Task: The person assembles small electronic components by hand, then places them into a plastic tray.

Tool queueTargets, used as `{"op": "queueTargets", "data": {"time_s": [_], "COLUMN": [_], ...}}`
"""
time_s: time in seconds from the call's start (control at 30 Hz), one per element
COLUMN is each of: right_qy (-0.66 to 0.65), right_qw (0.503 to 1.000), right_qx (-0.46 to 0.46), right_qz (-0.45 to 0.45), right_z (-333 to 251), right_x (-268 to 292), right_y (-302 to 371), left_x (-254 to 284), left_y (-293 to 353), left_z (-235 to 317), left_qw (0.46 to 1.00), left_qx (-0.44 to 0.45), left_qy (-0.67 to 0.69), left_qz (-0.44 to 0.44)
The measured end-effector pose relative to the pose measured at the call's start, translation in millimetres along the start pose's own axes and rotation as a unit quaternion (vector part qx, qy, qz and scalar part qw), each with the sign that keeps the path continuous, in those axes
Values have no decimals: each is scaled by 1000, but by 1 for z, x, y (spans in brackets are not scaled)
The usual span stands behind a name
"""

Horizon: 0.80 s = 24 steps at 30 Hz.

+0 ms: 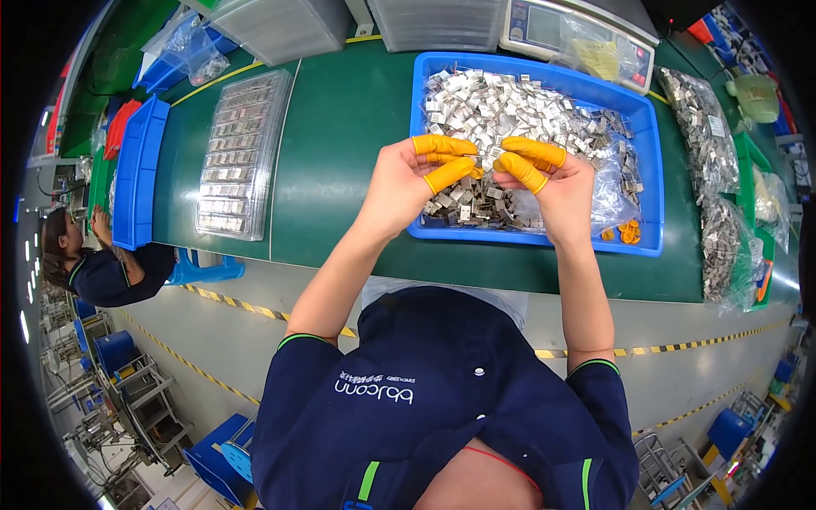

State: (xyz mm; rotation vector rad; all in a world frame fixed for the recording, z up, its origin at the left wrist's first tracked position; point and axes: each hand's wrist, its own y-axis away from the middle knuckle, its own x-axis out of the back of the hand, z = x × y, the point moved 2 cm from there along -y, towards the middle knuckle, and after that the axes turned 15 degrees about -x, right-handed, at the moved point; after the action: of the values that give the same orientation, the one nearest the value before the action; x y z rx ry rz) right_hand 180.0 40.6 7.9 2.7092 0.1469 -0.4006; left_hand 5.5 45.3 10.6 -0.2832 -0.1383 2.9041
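My left hand [399, 183] and my right hand [561, 183] meet over the blue tray [544, 241], yellow finger cots on their thumbs and several fingers. Between the fingertips of both hands is a small silver metal connector [488, 158], pinched from either side and partly hidden by the cots. Below them the tray holds a heap of similar loose metal connectors [480, 106]. Inside its right part lie a crumpled clear plastic bag [616, 183] and a few orange-yellow finger cots [629, 231].
On the green table [348, 110], a clear blister tray [242, 157] with rows of connectors lies left, beyond it a blue bin [140, 174]. A scale [544, 30] and clear plastic boxes [438, 25] stand behind. Bags of connectors [701, 127] lie right. A co-worker [110, 268] sits far left.
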Motion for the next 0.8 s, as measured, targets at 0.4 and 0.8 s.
{"op": "queueTargets", "data": {"time_s": [0.4, 0.8], "right_qy": [277, 321], "right_qw": [894, 904], "right_qx": [346, 273], "right_qz": [65, 68], "right_z": [2, -6], "right_x": [-4, -14], "right_y": [16, 30], "left_x": [3, 2], "left_y": [11, 15], "left_z": [-2, -3], "left_qw": [994, 998], "left_qx": [50, 38], "left_qy": [95, 38], "left_qz": [31, 43]}}
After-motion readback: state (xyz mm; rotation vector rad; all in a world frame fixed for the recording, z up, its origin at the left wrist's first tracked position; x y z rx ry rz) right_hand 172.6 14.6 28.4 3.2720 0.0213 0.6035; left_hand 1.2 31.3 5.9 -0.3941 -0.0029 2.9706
